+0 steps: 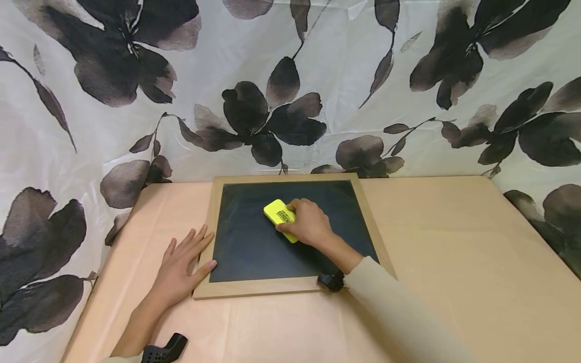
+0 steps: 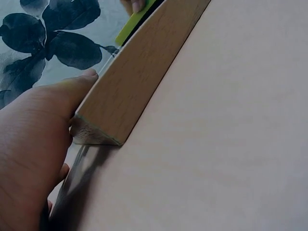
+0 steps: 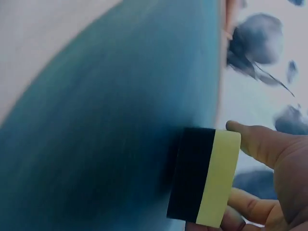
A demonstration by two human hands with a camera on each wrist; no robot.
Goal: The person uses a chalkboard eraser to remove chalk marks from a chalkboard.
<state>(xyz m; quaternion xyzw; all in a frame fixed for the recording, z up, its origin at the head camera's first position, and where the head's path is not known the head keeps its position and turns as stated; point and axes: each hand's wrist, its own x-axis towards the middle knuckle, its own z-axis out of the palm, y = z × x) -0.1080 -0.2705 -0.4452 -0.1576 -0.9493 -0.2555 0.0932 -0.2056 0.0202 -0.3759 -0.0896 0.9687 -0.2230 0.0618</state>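
A small chalkboard (image 1: 254, 257) in a pale wooden frame (image 1: 258, 287) lies on the table. My right hand (image 1: 308, 222) grips a yellow board eraser (image 1: 278, 210) over the middle of the board, thumb on one side and fingers on the other. In the right wrist view the eraser's dark felt pad (image 3: 192, 173) faces the dark board surface (image 3: 120, 110). My left hand (image 1: 181, 269) rests at the frame's left side, fingers straight and spread, with the thumb on the frame edge. The left wrist view shows that thumb beside the frame's wooden corner (image 2: 120, 96).
Light tan covering (image 1: 454, 252) spreads over the table around the board. Behind and at both sides hangs a white cloth (image 1: 354, 91) printed with dark flowers. Wrist cameras sit on both arms, the right one (image 1: 331, 281) overlapping the frame's front edge in the head view.
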